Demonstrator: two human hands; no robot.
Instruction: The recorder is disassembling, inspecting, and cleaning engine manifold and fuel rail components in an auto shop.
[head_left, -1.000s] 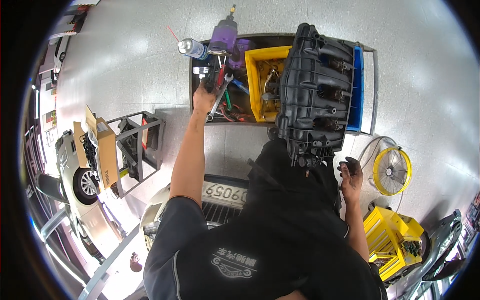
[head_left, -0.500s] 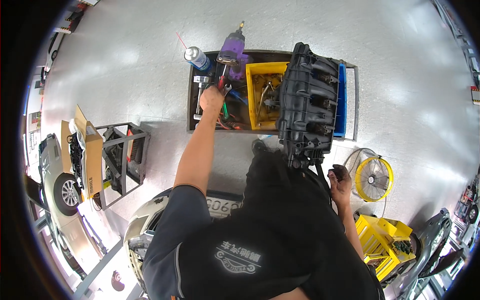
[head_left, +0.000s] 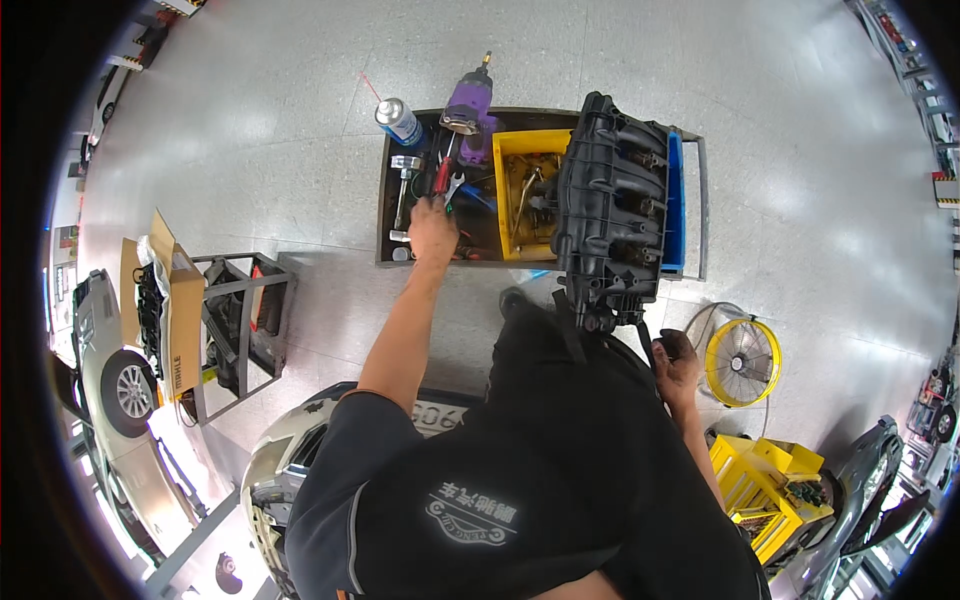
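Observation:
My left hand (head_left: 433, 234) reaches down into the left part of a dark tool tray (head_left: 545, 118), its fingers bent close together; what they grip, if anything, is hidden. By its fingertips lie an open-ended wrench (head_left: 455, 186) and a red-handled screwdriver (head_left: 442, 176). A ratchet-like metal tool (head_left: 405, 190) lies to its left. My right hand (head_left: 677, 372) is curled at my right side, by the lower end of a black intake manifold (head_left: 612, 190). Something dark shows at its fingers, too unclear to name. The manifold rests across the tray's right side.
A purple power driver (head_left: 467, 108) and a spray can (head_left: 398, 121) stand at the tray's far left. A yellow bin (head_left: 503, 200) and blue bin (head_left: 676, 200) flank the manifold. A yellow fan (head_left: 742, 360) is right, a metal-framed cart (head_left: 240, 340) left, a car (head_left: 275, 450) behind.
My left hand has drawn back toward me and slightly right, baring more of the wrench and the red-handled screwdriver. My right hand has hardly moved.

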